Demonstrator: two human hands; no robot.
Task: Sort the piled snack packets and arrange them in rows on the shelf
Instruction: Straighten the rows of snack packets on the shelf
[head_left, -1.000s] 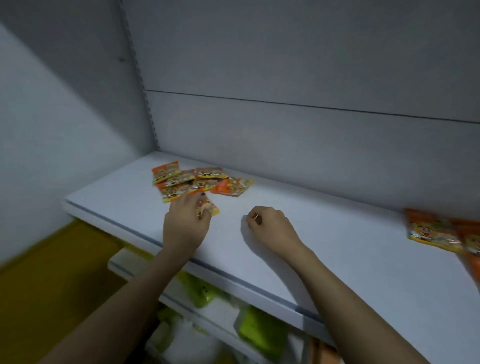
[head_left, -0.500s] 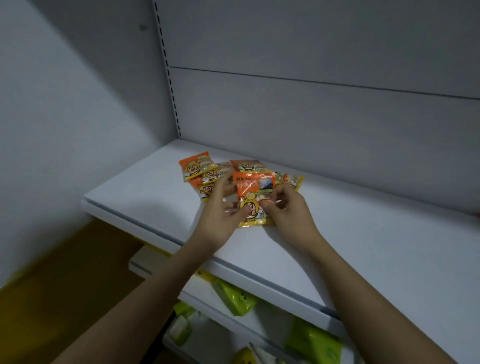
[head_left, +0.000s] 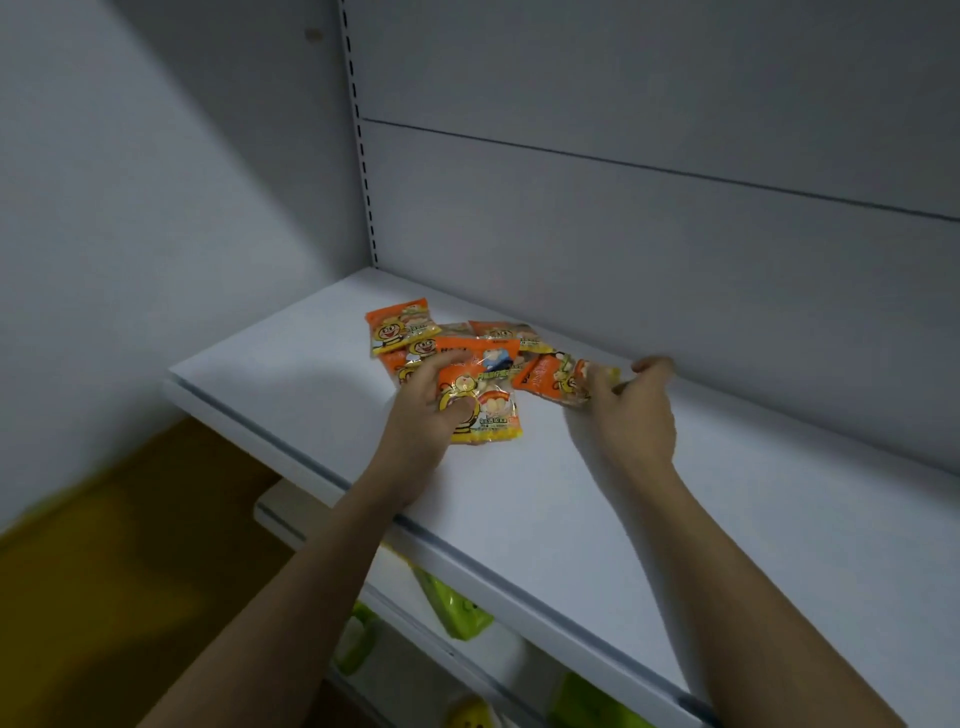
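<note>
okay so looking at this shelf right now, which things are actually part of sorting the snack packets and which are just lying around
Part of the job:
- packet gripped by the left hand
- packet pinched by the right hand
- piled orange packets behind them
- white shelf

Just lying about:
- green packs on the lower shelf
- yellow floor

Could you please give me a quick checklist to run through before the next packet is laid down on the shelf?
1. Left hand grips the front packet: ok.
2. Right hand has hold of the side packet: cannot tell, blurred.
3. Bare shelf in front for a row: ok.
4. Pile sorted into rows: not ok, packets overlap.
5. Packets clear of the shelf edge: ok.
</note>
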